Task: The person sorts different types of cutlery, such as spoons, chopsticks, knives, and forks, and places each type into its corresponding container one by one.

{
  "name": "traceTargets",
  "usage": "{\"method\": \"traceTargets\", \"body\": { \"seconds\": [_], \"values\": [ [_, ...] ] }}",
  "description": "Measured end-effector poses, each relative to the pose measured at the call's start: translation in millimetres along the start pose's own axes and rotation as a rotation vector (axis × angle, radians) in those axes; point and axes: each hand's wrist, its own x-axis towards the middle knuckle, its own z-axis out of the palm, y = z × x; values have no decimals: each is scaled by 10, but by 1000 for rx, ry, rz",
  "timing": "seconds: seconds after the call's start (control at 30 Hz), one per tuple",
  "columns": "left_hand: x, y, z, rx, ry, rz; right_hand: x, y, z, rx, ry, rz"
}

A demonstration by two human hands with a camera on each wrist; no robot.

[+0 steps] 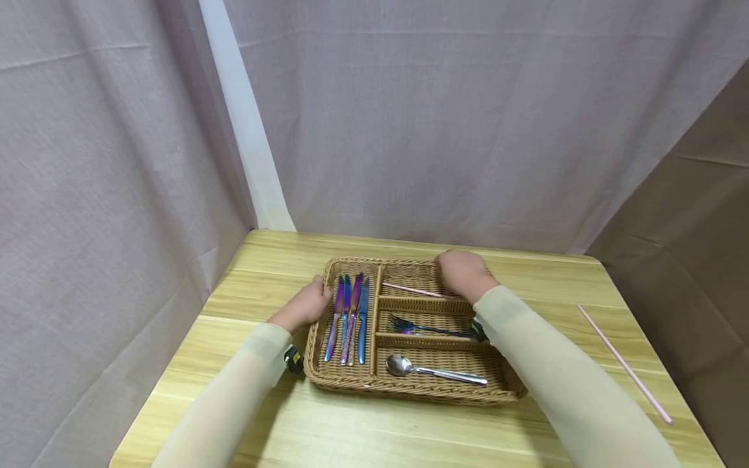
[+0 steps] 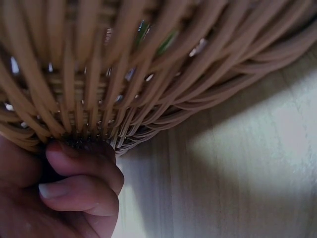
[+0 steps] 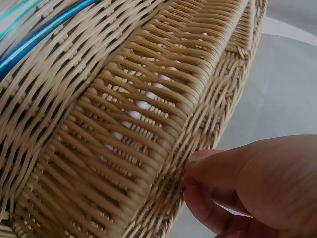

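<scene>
A wicker cutlery basket (image 1: 404, 389) is held between my two hands. My left hand (image 1: 309, 303) grips its left side; in the left wrist view the curled fingers (image 2: 84, 171) press against the woven wall. At the far rim, toward the right, my right hand (image 1: 465, 273) pinches the edge between thumb and fingers. Several iridescent table knives (image 1: 345, 322) lie lengthwise in the left compartment. Of the three stacked compartments on the right, the far one has a pink chopstick (image 1: 412, 290), the middle one dark forks (image 1: 404, 324), and the near one a silver spoon (image 1: 399, 365).
Another pink chopstick (image 1: 626, 365) lies slantwise on the wooden table (image 1: 234, 338), right of the basket. Grey curtains (image 1: 439, 130) hang behind and beside the table. My right forearm (image 1: 567, 370) covers part of the basket's right end.
</scene>
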Motion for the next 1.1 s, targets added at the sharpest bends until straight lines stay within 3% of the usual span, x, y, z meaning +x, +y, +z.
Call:
{"method": "traceTargets", "body": {
  "seconds": [0.3,0.57,1.1],
  "values": [
    [54,-30,-3,17,-2,1,-150,201,-86,50,60,13],
    [118,-46,21,2,-12,-14,-441,516,-124,126,149,24],
    [130,-42,14,31,-6,1,-1214,1459,-38,158,101,195]
  ]
}}
